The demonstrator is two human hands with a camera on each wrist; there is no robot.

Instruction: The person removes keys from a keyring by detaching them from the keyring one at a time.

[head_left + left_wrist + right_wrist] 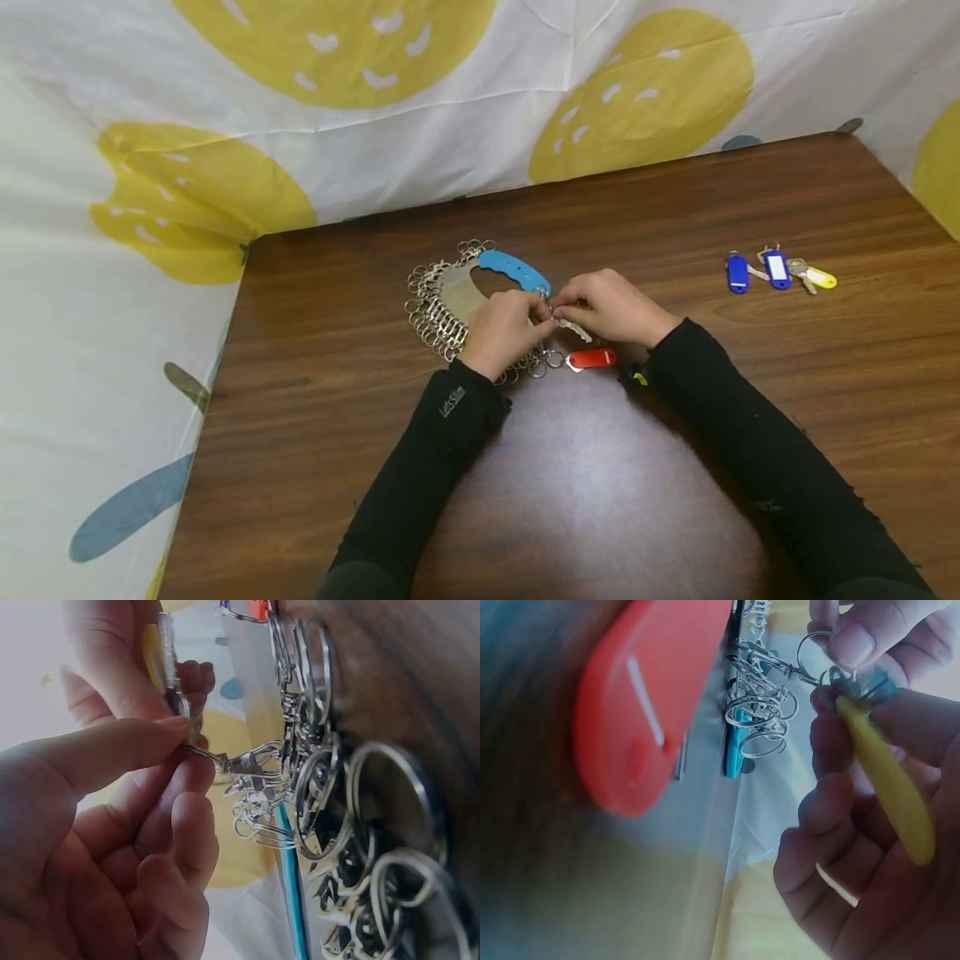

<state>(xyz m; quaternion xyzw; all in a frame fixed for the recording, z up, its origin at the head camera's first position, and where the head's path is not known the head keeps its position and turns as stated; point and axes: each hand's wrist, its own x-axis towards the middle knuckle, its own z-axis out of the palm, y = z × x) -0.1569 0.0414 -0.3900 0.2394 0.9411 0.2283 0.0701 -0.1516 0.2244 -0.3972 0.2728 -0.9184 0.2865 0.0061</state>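
A flat metal key holder (461, 289) with a blue handle (514, 269) lies on the table, its curved edge lined with many clips and split rings (431, 321). At its right end my left hand (501, 329) pinches one split ring (201, 752) between thumb and finger; the ring hangs from a clip on the holder. My right hand (611, 307) meets it there, gripping a yellow key tag (889, 787) and its key (576, 331) close against that ring. Fingertips partly hide where ring and tag come together. Just below the hands, a red key tag (592, 358) lies beside the holder's rings.
Off to the right on the wooden table (750, 375) lie two blue key tags, one (738, 274) left of the other (777, 270), and a yellow tag (822, 277), with keys. A cloth (465, 142) with yellow shapes hangs behind the table and at its sides.
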